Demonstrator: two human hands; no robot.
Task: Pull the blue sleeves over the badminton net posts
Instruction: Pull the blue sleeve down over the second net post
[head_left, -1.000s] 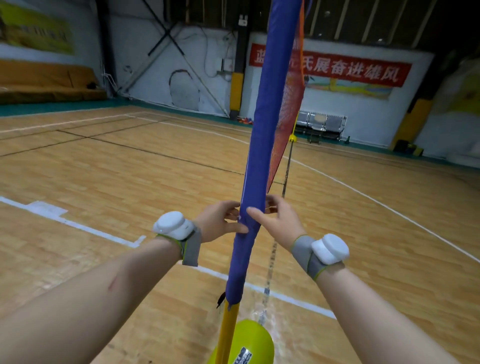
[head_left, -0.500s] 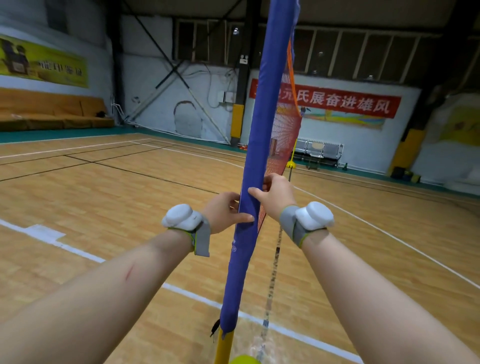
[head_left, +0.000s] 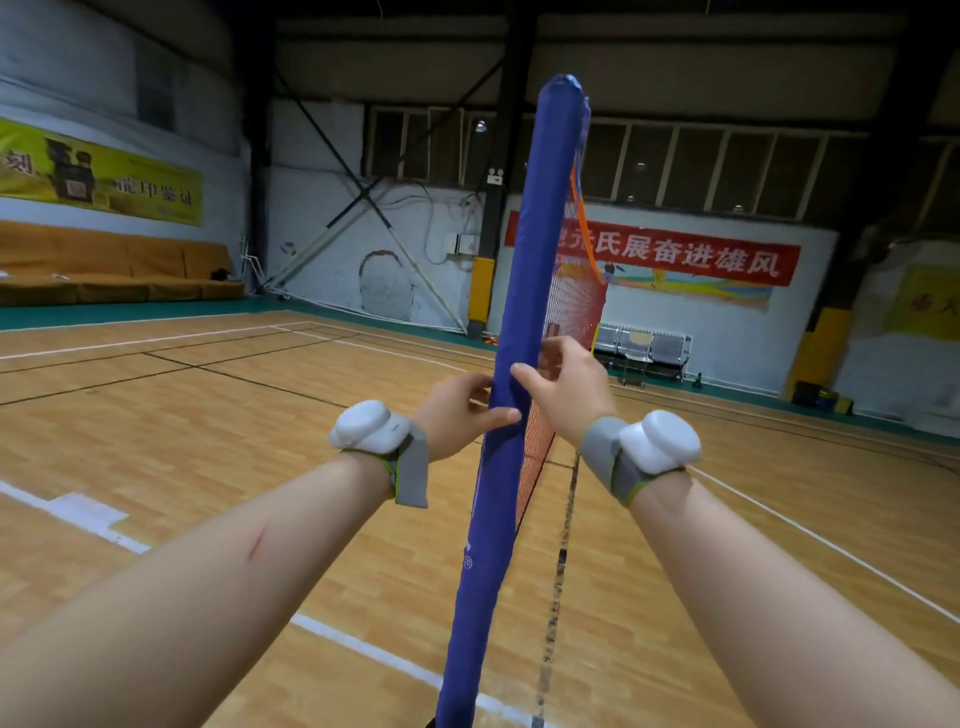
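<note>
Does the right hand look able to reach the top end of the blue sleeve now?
Probably yes. The right hand grips the blue sleeve midway, and nothing crosses the near side up to its top end; the orange net hangs behind.

The post is concealed along its whole length in view by the blue sleeve (head_left: 524, 312), whose lower end is cut off by the bottom edge. The fingertips of the left hand (head_left: 454, 415) are hidden behind the sleeve. Those of the right hand (head_left: 569, 389) are partly masked there, so the far side of each grip cannot be judged. The net (head_left: 579, 301) is obscured lower down by the sleeve and the right hand. Small print (head_left: 467, 558) on the sleeve is illegible. The left forearm (head_left: 208, 597) and right forearm (head_left: 779, 597) are cropped by the frame.
</note>
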